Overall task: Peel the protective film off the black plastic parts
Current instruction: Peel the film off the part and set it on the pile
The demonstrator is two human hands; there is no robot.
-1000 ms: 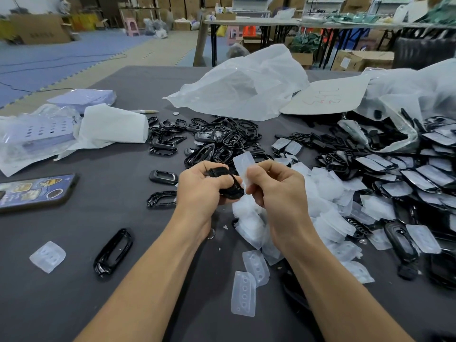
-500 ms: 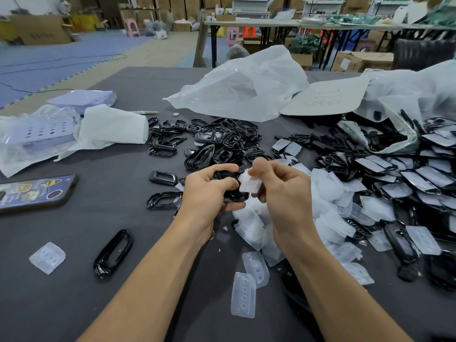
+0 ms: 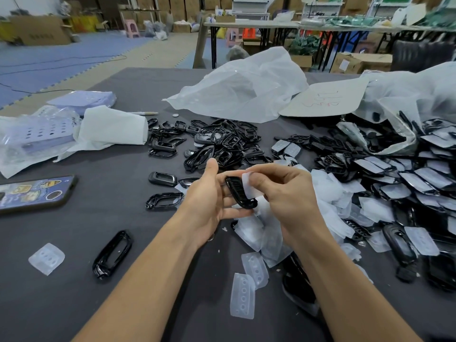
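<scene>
Film (image 3: 248, 185), translucent white, stood half lifted from a glossy black slotted part (image 3: 240, 195) above the bench (image 3: 74, 299). Discarded films (image 3: 256, 234) lay heaped just below, bare black frames (image 3: 222, 144) beyond, film-covered parts (image 3: 407, 178) at right. The left grip (image 3: 209, 202) cradled the part in curled fingers, thumb raised; the right grip (image 3: 283, 193) pinched the film's edge.

Both bare forearms reach forward and converge at centre. The left hand (image 3: 209, 201), thumb raised, cradles a black part (image 3: 238, 193) on curled fingers. The right hand (image 3: 286, 196), back upward, pinches the film (image 3: 248, 185) between thumb and forefinger.
</scene>
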